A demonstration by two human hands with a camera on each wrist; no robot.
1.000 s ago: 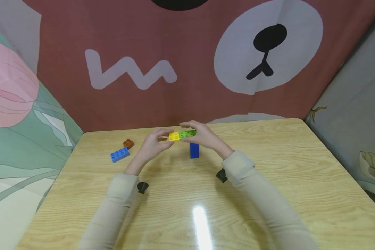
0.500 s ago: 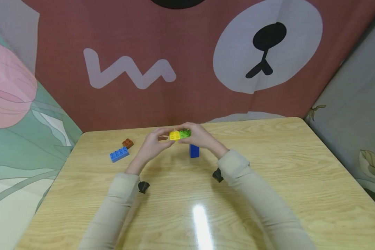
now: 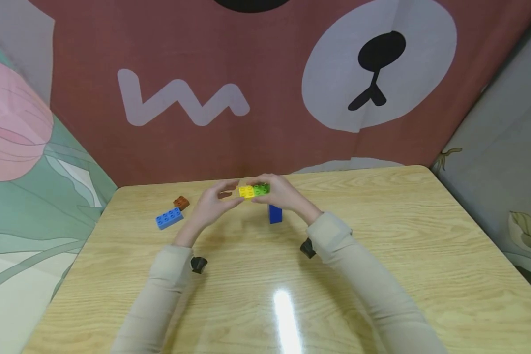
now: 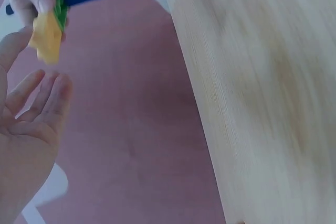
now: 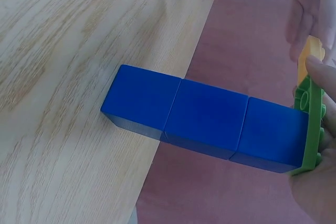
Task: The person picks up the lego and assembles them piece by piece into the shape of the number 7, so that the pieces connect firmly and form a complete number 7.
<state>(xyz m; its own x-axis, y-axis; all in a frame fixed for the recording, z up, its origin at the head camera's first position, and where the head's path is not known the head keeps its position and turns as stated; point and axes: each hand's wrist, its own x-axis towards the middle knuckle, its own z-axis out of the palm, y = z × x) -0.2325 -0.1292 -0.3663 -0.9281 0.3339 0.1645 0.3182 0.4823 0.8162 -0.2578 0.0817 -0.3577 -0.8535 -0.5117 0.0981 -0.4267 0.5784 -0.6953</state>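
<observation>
A tower of blue bricks (image 5: 207, 116) stands upright on the table. Across its top lies a green studded brick (image 5: 313, 124), its end sticking out to the left past the tower. At that end sits a yellow brick (image 3: 246, 191); how the two join I cannot tell. My right hand (image 3: 280, 193) grips the green brick, thumb on one side and fingers on the other, with the thumb tip reaching the yellow one. To the left, my left hand (image 3: 212, 204) is spread around the yellow brick's end. Its fingers are apart from the brick; its thumb tip is close to or touching it.
On the table's left lie a light blue brick (image 3: 169, 218) and a small brown brick (image 3: 181, 202), close together. The wooden table (image 3: 402, 246) ends at the back against a reddish cloth (image 3: 181, 152) with a cartoon print.
My right hand has shifted left along the green brick, hiding more of it. The left hand's fingers have loosened from the yellow brick, and that hand has drawn slightly left.
</observation>
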